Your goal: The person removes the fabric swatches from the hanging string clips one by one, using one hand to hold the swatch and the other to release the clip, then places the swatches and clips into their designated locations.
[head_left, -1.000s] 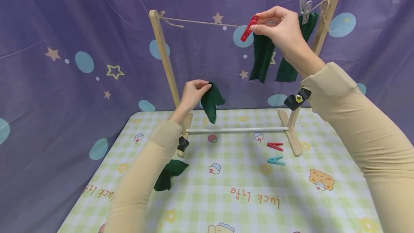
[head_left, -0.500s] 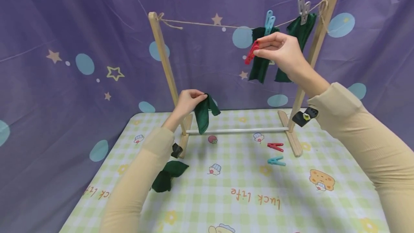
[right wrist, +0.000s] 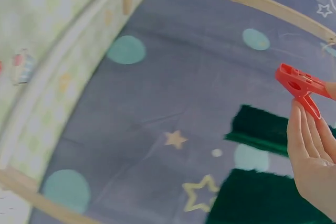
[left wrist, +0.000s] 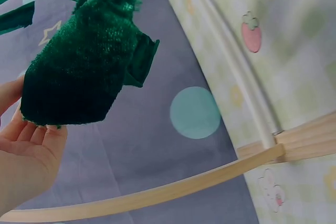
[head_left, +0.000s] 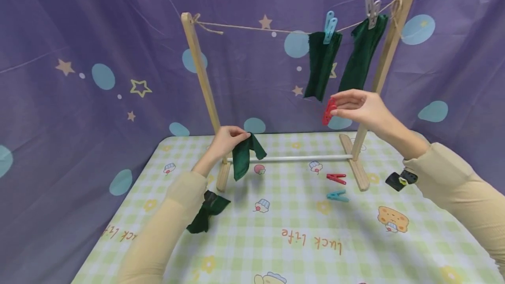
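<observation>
My left hand point(head_left: 229, 140) pinches a dark green cloth point(head_left: 241, 157) by its top, and the cloth hangs in front of the frame's left post. In the left wrist view the cloth point(left wrist: 79, 66) covers part of the fingers. My right hand point(head_left: 364, 106) holds a red clothespin point(head_left: 329, 111) between thumb and fingers, below the hanging cloths. On the string, a blue clothespin point(head_left: 330, 27) grips one green cloth point(head_left: 321, 65) and a grey clothespin point(head_left: 372, 12) grips another point(head_left: 363, 54). The right wrist view shows the red clothespin point(right wrist: 302, 86) at my fingertips.
A wooden frame with posts point(head_left: 201, 69) carries the string point(head_left: 252, 28); a white bar point(head_left: 289, 158) joins its feet. Another red clothespin point(head_left: 336, 178) and a blue one point(head_left: 337, 196) lie on the checked tablecloth point(head_left: 292, 218). More green cloth point(head_left: 205, 218) lies beside my left sleeve.
My right hand has moved down and slightly right from the string with the red clothespin, uncovering the blue one there. My left hand has lowered and moved left with its cloth.
</observation>
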`<state>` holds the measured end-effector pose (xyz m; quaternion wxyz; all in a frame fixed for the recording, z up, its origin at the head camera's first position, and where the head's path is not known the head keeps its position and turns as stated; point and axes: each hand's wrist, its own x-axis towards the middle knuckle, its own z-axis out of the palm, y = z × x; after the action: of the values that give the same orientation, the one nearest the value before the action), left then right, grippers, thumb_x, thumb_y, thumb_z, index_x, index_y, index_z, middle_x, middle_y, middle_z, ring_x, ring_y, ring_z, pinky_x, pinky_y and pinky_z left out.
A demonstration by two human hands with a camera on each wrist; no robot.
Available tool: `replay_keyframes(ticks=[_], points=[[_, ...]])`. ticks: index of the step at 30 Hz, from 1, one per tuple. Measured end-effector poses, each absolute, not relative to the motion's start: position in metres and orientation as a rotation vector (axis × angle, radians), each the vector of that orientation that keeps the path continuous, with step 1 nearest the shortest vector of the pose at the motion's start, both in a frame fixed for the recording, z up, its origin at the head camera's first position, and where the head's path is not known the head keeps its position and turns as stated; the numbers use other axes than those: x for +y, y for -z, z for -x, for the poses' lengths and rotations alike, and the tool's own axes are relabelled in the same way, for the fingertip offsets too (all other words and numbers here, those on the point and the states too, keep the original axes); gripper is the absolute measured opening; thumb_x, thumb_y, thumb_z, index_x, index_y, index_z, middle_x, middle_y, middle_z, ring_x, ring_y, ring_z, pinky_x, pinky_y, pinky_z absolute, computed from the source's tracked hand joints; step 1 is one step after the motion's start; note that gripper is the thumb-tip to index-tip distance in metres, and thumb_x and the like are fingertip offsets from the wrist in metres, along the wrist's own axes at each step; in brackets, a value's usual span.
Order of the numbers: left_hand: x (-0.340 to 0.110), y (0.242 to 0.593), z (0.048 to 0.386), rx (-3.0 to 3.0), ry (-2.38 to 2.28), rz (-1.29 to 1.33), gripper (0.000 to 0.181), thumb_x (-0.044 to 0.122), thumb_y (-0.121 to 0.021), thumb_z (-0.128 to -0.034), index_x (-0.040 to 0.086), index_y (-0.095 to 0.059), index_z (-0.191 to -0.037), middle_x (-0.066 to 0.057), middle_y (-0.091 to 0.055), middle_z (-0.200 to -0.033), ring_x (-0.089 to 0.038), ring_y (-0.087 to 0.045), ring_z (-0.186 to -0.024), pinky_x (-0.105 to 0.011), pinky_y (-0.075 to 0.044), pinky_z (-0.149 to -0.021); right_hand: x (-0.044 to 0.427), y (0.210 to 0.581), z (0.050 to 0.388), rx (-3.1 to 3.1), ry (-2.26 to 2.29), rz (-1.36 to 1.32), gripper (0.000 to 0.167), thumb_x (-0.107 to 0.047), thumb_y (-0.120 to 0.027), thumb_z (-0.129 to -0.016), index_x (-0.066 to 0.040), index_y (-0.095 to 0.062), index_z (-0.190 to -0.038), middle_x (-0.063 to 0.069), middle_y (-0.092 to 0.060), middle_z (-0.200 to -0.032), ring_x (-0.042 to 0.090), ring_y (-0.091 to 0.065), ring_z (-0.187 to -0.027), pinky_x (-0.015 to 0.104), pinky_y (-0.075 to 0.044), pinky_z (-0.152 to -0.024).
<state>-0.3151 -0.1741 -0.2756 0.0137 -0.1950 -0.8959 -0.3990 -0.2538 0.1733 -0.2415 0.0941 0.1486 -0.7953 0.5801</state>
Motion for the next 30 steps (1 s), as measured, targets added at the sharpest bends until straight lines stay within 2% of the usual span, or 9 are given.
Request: replay_keyframes(ticks=[5, 10, 16, 20, 24, 30], points=[[-0.181, 0.287, 0.307, -2.817, 1.244, 0.619, 0.023, 0.021, -0.059, -0.0856, 0.002, -0.068, -0.093, -0.013, -0.066, -0.091, -0.021, -0.06, -0.079, -0.027, -0.048, -0.064, 0.183, 0.268, 0.246, -2.47, -1.681, -0.362, 0.038, -0.02, -0.067, -0.08, -0.005, -0.057, -0.113, -0.013, -0.063, -0.092, 0.002, -0.06, -0.086, 0.017, -0.047, -0.071], [-0.19, 0.297, 0.301, -2.827, 1.261, 0.608, 0.023, 0.02, -0.058, -0.0862, 0.001, -0.068, -0.096, -0.013, -0.064, -0.097, -0.024, -0.059, -0.089, -0.031, -0.048, -0.072, 0.188, 0.29, 0.242, -2.465, -1.748, -0.428, 0.037, -0.014, -0.066, -0.08, 0.0, -0.056, -0.113, -0.013, -0.064, -0.092, 0.001, -0.06, -0.085, 0.017, -0.047, -0.071], [-0.198, 0.31, 0.298, -2.843, 1.25, 0.563, 0.023, 0.019, -0.058, -0.0863, -0.001, -0.067, -0.095, -0.014, -0.065, -0.093, -0.024, -0.059, -0.086, -0.029, -0.048, -0.069, 0.187, 0.312, 0.238, -2.491, -1.772, -0.52, 0.037, -0.011, -0.064, -0.081, 0.005, -0.053, -0.114, -0.013, -0.063, -0.094, 0.001, -0.06, -0.085, 0.018, -0.048, -0.07], [-0.201, 0.319, 0.295, -2.861, 1.274, 0.531, 0.023, 0.019, -0.057, -0.0865, -0.001, -0.067, -0.096, -0.014, -0.064, -0.094, -0.024, -0.059, -0.086, -0.029, -0.048, -0.07, 0.183, 0.325, 0.234, -2.54, -1.759, -0.503, 0.04, -0.01, -0.065, -0.08, 0.007, -0.052, -0.114, 0.0, -0.065, -0.098, 0.0, -0.06, -0.084, 0.019, -0.048, -0.07], [-0.204, 0.327, 0.291, -2.864, 1.271, 0.522, 0.023, 0.019, -0.058, -0.086, -0.001, -0.067, -0.094, -0.014, -0.064, -0.094, -0.023, -0.059, -0.085, -0.03, -0.048, -0.071, 0.18, 0.34, 0.232, -2.572, -1.783, -0.516, 0.039, -0.006, -0.063, -0.08, 0.01, -0.051, -0.113, 0.02, -0.061, -0.102, 0.001, -0.06, -0.084, 0.019, -0.048, -0.072], [-0.208, 0.338, 0.286, -2.854, 1.307, 0.502, 0.023, 0.017, -0.058, -0.0861, -0.003, -0.067, -0.093, -0.015, -0.064, -0.094, -0.019, -0.059, -0.082, -0.028, -0.047, -0.07, 0.177, 0.362, 0.229, -2.594, -1.875, -0.541, 0.039, -0.002, -0.062, -0.08, 0.013, -0.049, -0.113, 0.028, -0.058, -0.104, 0.002, -0.06, -0.083, 0.021, -0.049, -0.072]])
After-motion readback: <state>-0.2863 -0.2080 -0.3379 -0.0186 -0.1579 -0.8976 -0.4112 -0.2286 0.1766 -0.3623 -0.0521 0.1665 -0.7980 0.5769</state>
